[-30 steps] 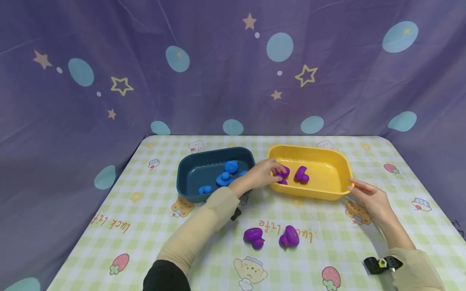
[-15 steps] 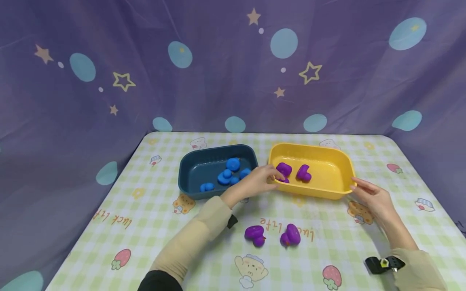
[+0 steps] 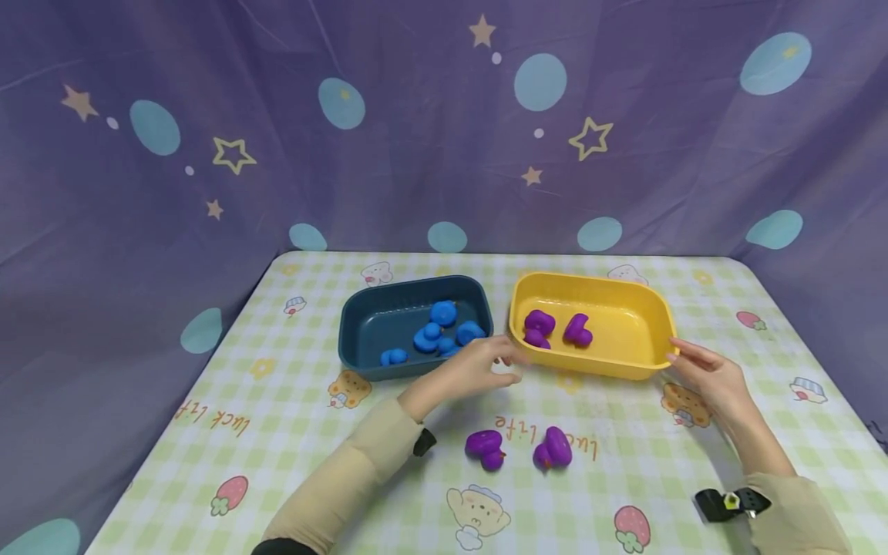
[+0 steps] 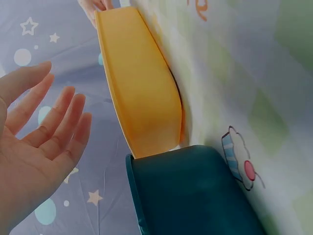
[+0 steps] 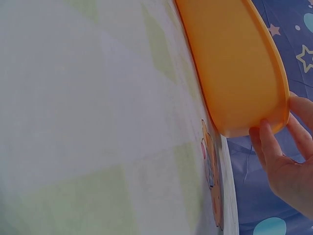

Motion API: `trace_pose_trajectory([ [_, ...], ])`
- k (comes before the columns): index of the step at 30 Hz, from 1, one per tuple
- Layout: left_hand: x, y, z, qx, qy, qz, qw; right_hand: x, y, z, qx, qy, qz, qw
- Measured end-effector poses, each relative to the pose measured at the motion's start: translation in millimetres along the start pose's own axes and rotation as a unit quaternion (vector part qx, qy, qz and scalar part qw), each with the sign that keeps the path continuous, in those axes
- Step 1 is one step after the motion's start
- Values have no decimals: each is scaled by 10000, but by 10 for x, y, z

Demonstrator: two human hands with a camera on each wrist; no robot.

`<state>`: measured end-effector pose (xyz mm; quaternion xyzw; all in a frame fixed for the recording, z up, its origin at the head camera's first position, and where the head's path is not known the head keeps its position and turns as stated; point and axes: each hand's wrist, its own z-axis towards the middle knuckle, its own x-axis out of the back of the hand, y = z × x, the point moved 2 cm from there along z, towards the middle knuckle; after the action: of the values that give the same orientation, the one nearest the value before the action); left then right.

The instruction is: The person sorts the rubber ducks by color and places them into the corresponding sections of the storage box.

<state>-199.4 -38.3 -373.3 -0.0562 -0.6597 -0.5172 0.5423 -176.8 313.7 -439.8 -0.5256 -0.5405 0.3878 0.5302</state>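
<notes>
In the head view my left hand (image 3: 479, 366) hangs with spread, bent fingers and nothing in them, in front of the gap between a dark teal tray (image 3: 375, 304) and a yellow tray (image 3: 624, 362). Purple toy ducks, one of them a duck (image 3: 578, 330) near the middle, lie inside the yellow tray toward its left end. My right hand (image 3: 711, 381) touches that tray's right end; the right wrist view has its fingertips (image 5: 266, 128) against the corner and rim. Two more purple ducks, a left one (image 3: 486, 449) and a right one (image 3: 553, 449), lie on the tablecloth nearer me.
Several blue ducks, among them a blue duck (image 3: 443, 313), sit in the teal tray. A green checked cloth (image 3: 291, 432) with printed pictures covers the table. Behind it hangs a purple curtain (image 3: 416, 154) with stars and balloon-like shapes.
My left hand has drawn out of the yellow tray, back to the left and toward me, uncovering the purple ducks at that end. The right hand stays at the tray's right end.
</notes>
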Motion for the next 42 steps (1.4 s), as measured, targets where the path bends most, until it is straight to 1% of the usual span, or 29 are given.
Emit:
trace_pose_trajectory([
  [4,-27,21,-84,1,-90,-4,10000,-2,-1,-2,77,-37,124,9999],
  [9,-58,42,-183,-88,-153,197,9997,-7,3,-8,175,-87,327,9993],
  [17,-106,55,-303,2,-533,94,9985,-9,-12,-9,99,-50,117,9999],
  [24,-150,70,-396,59,-840,128,9964,-4,-11,-11,113,-54,142,9998],
  [34,-177,92,-455,-65,-1164,-38,9932,8,-19,-12,81,-74,30,9999],
  [39,-212,90,-469,-238,-1382,92,9901,10,-10,-13,28,-56,-87,9999],
  [42,-232,84,-480,-265,-1521,207,9878,7,-3,-14,-29,-69,-119,9999],
])
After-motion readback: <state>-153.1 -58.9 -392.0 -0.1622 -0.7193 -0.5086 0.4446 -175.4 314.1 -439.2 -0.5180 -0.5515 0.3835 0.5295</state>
